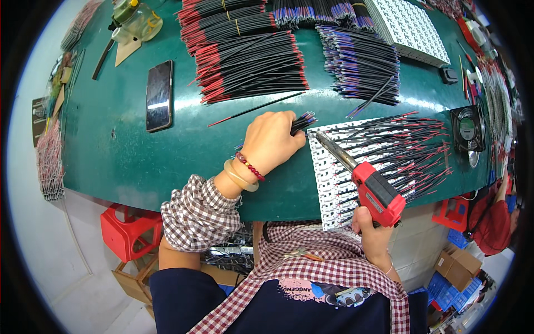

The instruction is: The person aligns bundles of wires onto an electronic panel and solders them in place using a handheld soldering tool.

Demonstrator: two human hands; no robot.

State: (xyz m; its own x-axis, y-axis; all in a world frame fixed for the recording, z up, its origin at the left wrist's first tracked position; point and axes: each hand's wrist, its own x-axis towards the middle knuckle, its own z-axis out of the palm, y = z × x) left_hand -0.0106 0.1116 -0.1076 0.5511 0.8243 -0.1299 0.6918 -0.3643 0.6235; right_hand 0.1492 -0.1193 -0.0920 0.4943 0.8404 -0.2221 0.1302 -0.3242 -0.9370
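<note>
My left hand (271,139) is closed round a small bundle of black wires with blue-purple ends (303,121), just above the table. My right hand (372,236) grips a red and black soldering gun (377,192). Its metal tip reaches the upper left corner of a white panel (329,192), close to my left fingertips; whether it touches cannot be made out. Rows of black wires with red ends (414,150) lie across the panel, pointing right. A single red-ended black wire (256,109) rests on the table beyond my left hand.
Piles of red-ended wires (250,67) and blue-ended wires (359,64) lie at the back of the green table (122,150). A phone (159,96) is left of them, a stack of white panels (409,28) at back right, a small fan (467,129) at the right.
</note>
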